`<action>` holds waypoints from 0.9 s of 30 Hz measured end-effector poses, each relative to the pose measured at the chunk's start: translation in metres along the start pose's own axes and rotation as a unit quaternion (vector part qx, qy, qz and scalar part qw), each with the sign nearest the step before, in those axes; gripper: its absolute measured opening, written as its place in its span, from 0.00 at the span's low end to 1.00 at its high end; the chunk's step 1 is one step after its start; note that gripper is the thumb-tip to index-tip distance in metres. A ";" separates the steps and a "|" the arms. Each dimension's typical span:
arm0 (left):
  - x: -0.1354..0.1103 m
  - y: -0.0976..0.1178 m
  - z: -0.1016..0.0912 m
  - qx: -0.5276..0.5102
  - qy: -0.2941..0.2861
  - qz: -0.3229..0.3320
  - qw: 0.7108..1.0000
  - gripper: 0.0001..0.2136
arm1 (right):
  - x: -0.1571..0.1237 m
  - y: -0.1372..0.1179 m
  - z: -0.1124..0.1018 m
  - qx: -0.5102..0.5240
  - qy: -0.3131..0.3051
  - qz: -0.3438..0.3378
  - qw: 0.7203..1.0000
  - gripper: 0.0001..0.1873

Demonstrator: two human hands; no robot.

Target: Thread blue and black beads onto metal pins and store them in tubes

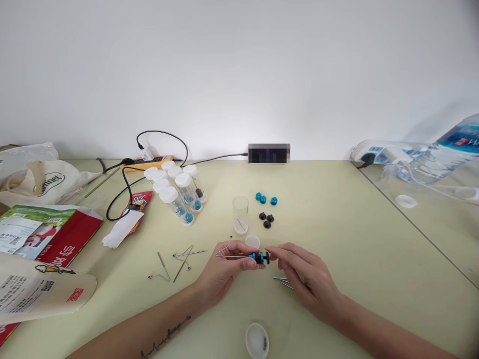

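My left hand [224, 269] is closed around a small blue-and-black fitting [257, 258], and a thin bent metal wire [224, 255] runs out from it to the left. At the fitting's right end is a black disc-headed screw [267, 258], where the bent fingertips of my right hand [305, 274] meet it. Behind my hands stand an uncapped clear tube [240, 214] with a thin rod inside and a white cap [252, 242]. Short metal pins [283, 282] lie partly under my right hand. Bent metal wires with coloured tips [183, 259] lie left of my left hand.
Blue knobs [263, 200] and black disc-headed screws [267, 224] sit behind my hands. Several white-capped tubes [174, 199] stand at the back left, near an orange power strip [149, 163]. A small white dish [257, 340] lies in front; a water bottle [441, 154] is at right.
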State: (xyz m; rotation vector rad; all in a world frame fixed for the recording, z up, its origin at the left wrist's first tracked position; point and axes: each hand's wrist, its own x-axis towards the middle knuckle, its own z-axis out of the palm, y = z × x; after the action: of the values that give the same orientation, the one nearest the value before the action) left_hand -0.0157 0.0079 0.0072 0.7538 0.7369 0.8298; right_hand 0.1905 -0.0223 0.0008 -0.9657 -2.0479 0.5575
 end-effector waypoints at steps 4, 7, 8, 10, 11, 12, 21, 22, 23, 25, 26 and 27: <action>0.000 0.001 0.000 0.004 -0.001 -0.002 1.000 0.09 | 0.000 0.000 0.000 -0.007 -0.002 -0.003 1.000 0.22; 0.000 0.002 0.000 0.010 0.000 -0.007 1.000 0.09 | 0.000 0.000 0.001 -0.009 0.002 0.001 1.000 0.21; 0.000 0.001 0.000 0.012 -0.001 -0.007 1.000 0.09 | 0.001 0.000 0.001 -0.007 0.001 0.000 1.000 0.21; 0.000 0.001 0.000 0.011 -0.001 -0.004 1.000 0.09 | 0.001 0.000 0.000 -0.002 -0.008 0.000 1.000 0.21; 0.000 0.001 0.000 0.011 -0.001 -0.002 1.000 0.09 | 0.001 0.000 0.000 0.000 -0.010 0.000 1.000 0.21; 0.000 0.001 0.000 0.010 -0.001 -0.001 1.000 0.09 | 0.000 0.000 0.000 0.002 -0.009 0.000 1.000 0.21; 0.000 0.001 -0.001 0.010 -0.007 -0.003 1.000 0.09 | 0.001 -0.002 0.000 0.007 -0.002 -0.002 1.000 0.22; 0.000 0.001 -0.001 0.010 -0.006 -0.003 1.000 0.09 | 0.001 -0.002 0.000 0.009 0.004 -0.003 1.000 0.22; 0.000 0.001 -0.001 0.010 -0.006 -0.003 1.000 0.09 | 0.001 -0.002 0.001 0.011 0.006 -0.003 1.000 0.22; 0.000 0.001 -0.002 0.010 -0.010 -0.004 1.000 0.09 | 0.001 -0.002 0.001 0.013 0.004 -0.004 1.000 0.23; 0.000 0.001 -0.002 0.010 -0.012 -0.003 1.000 0.09 | 0.001 -0.001 0.001 0.014 0.000 -0.004 1.000 0.23; 0.000 0.001 -0.002 0.009 -0.014 -0.002 1.000 0.09 | 0.000 -0.001 0.001 0.014 -0.001 -0.003 1.000 0.23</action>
State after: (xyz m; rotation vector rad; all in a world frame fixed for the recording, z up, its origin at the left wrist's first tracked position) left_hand -0.0172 0.0089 0.0068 0.7780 0.7223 0.8084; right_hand 0.1888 -0.0227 0.0011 -0.9432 -2.0391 0.5838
